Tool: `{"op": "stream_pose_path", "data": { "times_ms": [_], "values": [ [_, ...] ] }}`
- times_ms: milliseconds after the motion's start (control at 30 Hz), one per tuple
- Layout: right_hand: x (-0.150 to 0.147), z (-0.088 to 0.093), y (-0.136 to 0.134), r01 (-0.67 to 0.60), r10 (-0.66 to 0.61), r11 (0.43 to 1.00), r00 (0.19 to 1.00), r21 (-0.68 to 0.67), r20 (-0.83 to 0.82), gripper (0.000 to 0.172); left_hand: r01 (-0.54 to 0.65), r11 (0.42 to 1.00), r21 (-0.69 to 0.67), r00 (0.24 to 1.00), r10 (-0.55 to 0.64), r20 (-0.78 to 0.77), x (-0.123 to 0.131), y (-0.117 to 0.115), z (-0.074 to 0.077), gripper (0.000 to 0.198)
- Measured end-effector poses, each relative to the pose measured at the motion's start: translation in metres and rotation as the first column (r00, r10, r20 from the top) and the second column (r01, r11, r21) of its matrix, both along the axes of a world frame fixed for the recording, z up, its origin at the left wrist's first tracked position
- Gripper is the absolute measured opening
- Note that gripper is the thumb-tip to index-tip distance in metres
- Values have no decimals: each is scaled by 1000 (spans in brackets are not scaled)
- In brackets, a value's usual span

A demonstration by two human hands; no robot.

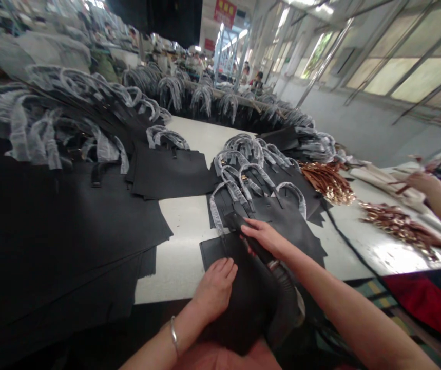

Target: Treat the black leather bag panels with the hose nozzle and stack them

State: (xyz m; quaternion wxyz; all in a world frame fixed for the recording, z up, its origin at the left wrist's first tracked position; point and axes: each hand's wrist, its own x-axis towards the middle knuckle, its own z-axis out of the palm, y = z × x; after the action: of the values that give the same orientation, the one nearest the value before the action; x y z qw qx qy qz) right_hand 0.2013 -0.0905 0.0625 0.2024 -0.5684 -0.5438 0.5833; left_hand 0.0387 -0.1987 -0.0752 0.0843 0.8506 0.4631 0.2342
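Observation:
My left hand [214,288] lies flat, fingers together, on a black leather bag panel [212,252] at the table's near edge. My right hand [263,235] is closed around a dark strap or handle [239,222] of the same bag, just above the panel. The bag's lower part [266,303] hangs off the table toward my lap. Right behind my hands lies a pile of black bags with plastic-wrapped handles [243,174].
Stacks of black leather panels [62,226] cover the left of the white table [181,221]. More wrapped-handle bags [174,92] line the back. Brown straps with gold hardware [328,182] lie right, where another person's hands [422,180] work.

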Motion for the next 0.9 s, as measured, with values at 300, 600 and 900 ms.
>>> {"op": "stream_pose_path", "data": {
  "times_ms": [300, 600, 900],
  "values": [
    [72, 23, -36, -36, 41, 981, 999, -189, 24, 50, -142, 989, -51, 990, 140, -33, 17, 7, 18, 33],
    [60, 3, -16, -67, 44, 967, 994, -246, -98, 32, 45, 998, -38, 999, -46, -28, 24, 19, 3, 46],
    [79, -7, -18, -44, -6, 947, 988, -317, -156, 30, 14, 999, -50, 1000, -15, -23, 25, 21, 12, 45]
  ]
}}
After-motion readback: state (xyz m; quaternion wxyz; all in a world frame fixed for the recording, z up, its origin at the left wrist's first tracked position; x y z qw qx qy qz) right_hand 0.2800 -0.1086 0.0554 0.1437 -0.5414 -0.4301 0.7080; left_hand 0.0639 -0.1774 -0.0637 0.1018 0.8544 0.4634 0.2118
